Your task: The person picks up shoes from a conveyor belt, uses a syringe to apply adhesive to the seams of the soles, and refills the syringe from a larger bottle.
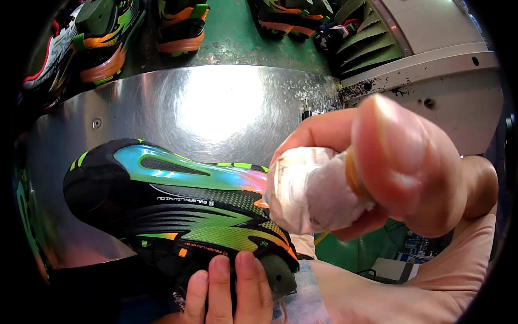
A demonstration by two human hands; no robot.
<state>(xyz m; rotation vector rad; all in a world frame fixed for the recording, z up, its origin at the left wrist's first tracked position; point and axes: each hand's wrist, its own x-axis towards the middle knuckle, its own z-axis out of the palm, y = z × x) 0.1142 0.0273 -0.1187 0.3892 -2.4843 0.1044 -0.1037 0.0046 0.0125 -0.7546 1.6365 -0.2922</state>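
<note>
A black and green sports shoe (pixel 210 221) lies on its side, toe to the left, with its glossy blue-green and pink sole on the far side. A dark green shoe last (pixel 279 276) shows at its collar. My left hand (pixel 229 289) grips the shoe from the near side, fingers pressed on the upper and thumb hidden. Close in front of the camera, my right hand (pixel 399 167) is closed around a stubby object wrapped in whitish tape (pixel 318 189). Its kind cannot be told. It overlaps the shoe's heel in the picture; contact cannot be judged.
A shiny metal plate (pixel 145 113) lies beneath and beyond the shoe. Several shoes, including an orange-heeled one (pixel 181 32), stand on a green surface (pixel 232 48) at the back. Green flaps (pixel 372 43) hang beside a pale machine panel (pixel 431 27) at far right.
</note>
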